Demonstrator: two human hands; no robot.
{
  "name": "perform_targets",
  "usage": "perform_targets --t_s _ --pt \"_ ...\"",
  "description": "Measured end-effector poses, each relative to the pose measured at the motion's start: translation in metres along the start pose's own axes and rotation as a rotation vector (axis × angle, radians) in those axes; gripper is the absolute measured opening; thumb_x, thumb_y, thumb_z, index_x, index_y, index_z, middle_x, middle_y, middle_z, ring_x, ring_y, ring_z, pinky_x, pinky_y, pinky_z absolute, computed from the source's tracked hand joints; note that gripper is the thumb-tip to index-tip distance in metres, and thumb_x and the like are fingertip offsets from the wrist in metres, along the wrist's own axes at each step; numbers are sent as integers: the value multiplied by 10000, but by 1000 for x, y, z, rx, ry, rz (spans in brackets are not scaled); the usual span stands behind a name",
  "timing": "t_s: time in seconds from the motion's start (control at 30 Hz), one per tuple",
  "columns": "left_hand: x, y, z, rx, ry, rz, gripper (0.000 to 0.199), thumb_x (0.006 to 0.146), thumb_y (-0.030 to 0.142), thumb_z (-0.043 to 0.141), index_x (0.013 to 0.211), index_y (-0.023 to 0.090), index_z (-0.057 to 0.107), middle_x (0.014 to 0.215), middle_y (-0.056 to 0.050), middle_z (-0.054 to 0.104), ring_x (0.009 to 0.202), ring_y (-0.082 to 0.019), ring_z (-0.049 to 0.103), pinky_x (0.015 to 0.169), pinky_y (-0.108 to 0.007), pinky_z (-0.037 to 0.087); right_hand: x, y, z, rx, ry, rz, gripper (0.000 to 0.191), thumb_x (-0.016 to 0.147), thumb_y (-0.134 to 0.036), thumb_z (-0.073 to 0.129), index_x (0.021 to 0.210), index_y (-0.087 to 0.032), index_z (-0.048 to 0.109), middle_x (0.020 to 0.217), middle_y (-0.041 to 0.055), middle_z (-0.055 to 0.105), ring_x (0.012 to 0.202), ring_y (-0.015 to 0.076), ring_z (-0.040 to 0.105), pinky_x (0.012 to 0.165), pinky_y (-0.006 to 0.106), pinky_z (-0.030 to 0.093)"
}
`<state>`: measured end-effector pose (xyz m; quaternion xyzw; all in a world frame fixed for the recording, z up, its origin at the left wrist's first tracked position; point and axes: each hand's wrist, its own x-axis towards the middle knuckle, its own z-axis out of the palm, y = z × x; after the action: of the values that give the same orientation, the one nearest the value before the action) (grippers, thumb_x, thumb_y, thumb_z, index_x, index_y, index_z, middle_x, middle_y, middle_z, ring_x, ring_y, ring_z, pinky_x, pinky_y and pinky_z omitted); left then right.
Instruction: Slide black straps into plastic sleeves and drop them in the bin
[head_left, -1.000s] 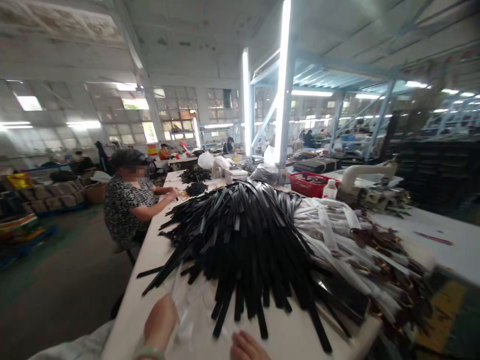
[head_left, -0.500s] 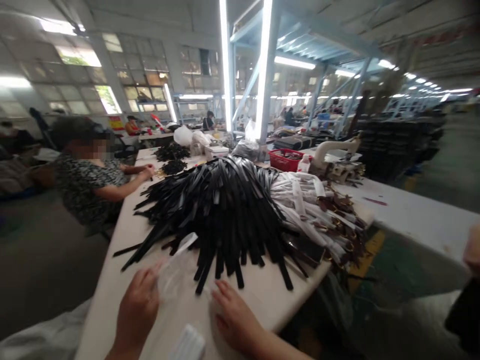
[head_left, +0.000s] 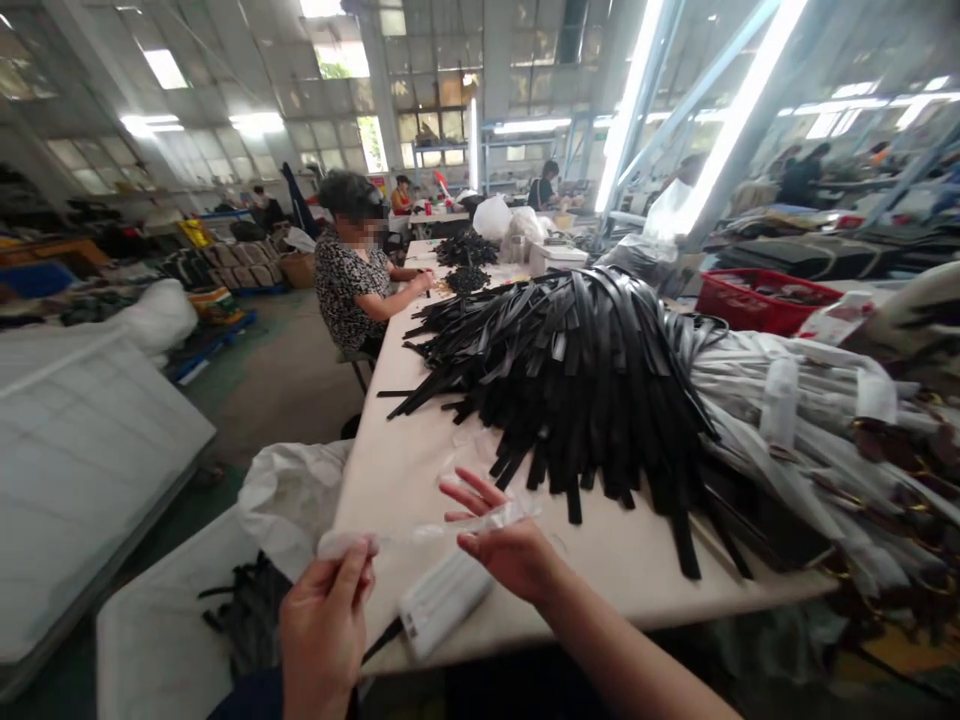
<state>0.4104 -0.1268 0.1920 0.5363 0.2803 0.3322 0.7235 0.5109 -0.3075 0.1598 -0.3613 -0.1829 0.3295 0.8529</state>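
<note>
- Well, the left hand (head_left: 326, 625) is curling closed, pinching one end of a thin, clear plastic sleeve (head_left: 420, 533) and pulling it nearly flat.
- The right hand (head_left: 510, 555) is gripping the sleeve's other end between its thumb and the fingers beside it, while its upper fingers (head_left: 469, 487) are spreading open above the tabletop.
- That one sleeve is stretching across the lower middle of the frame, just above a white, oblong packet (head_left: 442, 605) lying on the table near the near edge.
- One large heap of glossy black straps (head_left: 570, 390) is fanning across the centre, and a mass of white-wrapped straps with metal buckles (head_left: 795, 430) is spreading to the right.
- Two small black heaps (head_left: 466, 265) are sitting further up the pale table (head_left: 405, 470), where one seated co-worker (head_left: 349, 285) is working at the left edge.
- Beyond, one red basket (head_left: 765, 300) is standing at upper right, under the factory's long tube lights (head_left: 750, 110).
</note>
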Motion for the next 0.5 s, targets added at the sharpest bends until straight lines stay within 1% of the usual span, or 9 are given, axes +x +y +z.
perform_targets --t_s 0.03,0.1,0.13,0.2,0.23,0.3,0.37,0.43,0.5 --pt "3 2 -4 -32 18 -20 345 468 359 906 646 137 711 597 -21 671 477 -71 486 403 -154 376 -5 0 -6 -12 -8 -2 718 733 -310 694 1408 -290 452 1483 83 471 1214 233 582 980 389 499" --pt "8 6 -14 -62 31 -36 385 454 370 913 630 126 671 545 12 622 436 -39 418 379 -133 309 -17 1 -22 -95 50 -50 639 847 -495 540 1437 -280 422 1477 95 477 1312 256 507 1031 447 458" --pt "10 7 -18 -66 42 -38 404 457 379 914 619 124 645 520 28 594 425 -31 398 379 -130 296 -23 3 -31 -160 106 -70 624 895 -573 423 1440 -269 420 1444 111 511 1314 264 508 1029 473 455" --pt "17 9 -28 -62 69 -36 438 479 403 908 589 128 586 474 53 534 410 -25 370 383 -132 291 -32 6 -50 -285 233 -75 633 940 -635 259 1389 -252 487 1283 147 632 1218 270 594 985 493 487" --pt "21 10 -34 -62 83 -28 455 492 416 902 572 134 554 454 64 500 405 -24 356 380 -133 284 -36 6 -58 -316 279 -60 612 946 -637 258 1307 -249 562 1165 151 686 1127 271 650 949 491 511" --pt "30 15 -49 -71 137 8 479 511 420 892 544 146 501 441 81 449 402 -23 334 371 -133 263 -43 4 -68 -293 324 -22 516 926 -642 379 1052 -247 685 946 128 731 950 265 713 870 469 553" --pt "38 26 -69 -93 244 72 467 521 378 882 533 152 473 463 85 437 414 -24 330 369 -132 260 -50 -1 -66 -202 296 33 424 849 -633 566 841 -234 709 836 107 736 865 263 727 781 426 579" --pt "46 40 -95 -114 378 133 397 567 296 847 542 156 477 510 75 462 455 -38 378 393 -131 313 -59 -3 -55 -167 246 92 379 783 -590 687 792 -213 723 851 116 750 870 268 730 697 367 583" --pt "54 52 -124 -108 497 159 281 638 216 788 580 161 519 595 47 529 542 -67 470 456 -144 400 -68 0 -40 -252 170 177 366 781 -542 717 837 -182 749 868 133 759 847 255 734 658 319 570"
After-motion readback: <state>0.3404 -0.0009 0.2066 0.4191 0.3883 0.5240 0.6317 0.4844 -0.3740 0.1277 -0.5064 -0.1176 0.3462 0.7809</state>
